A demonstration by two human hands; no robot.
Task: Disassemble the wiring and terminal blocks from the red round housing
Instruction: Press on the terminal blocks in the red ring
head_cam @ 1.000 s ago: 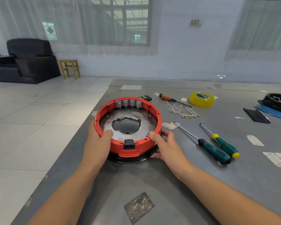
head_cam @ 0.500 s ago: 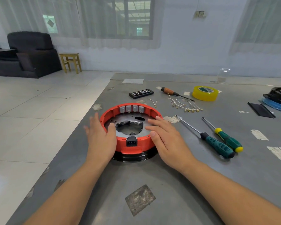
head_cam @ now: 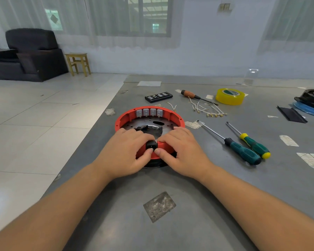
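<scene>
Red housing (head_cam: 178, 119) with grey terminal blocks (head_cam: 149, 112), yellow tape roll (head_cam: 229, 96), green-handled screwdrivers (head_cam: 243, 153).

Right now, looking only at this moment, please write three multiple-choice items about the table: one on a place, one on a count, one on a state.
1. Where does the yellow roll of tape lie?
A. inside the red round housing
B. beyond the two green-handled screwdrivers, toward the table's far edge
C. on the floor

2. How many grey terminal blocks sit in the red round housing?
A. two
B. four
C. six

3. What do the hands do?
A. both hold screwdrivers
B. both rest flat beside the housing
C. both work at the black socket in the near wall

Answers:
1 B: the tape lies farther off than the screwdrivers.
2 B: four stand in a row at the far wall.
3 C: the left hand and right hand have thumbs at the socket, fingers over the rim.
</scene>
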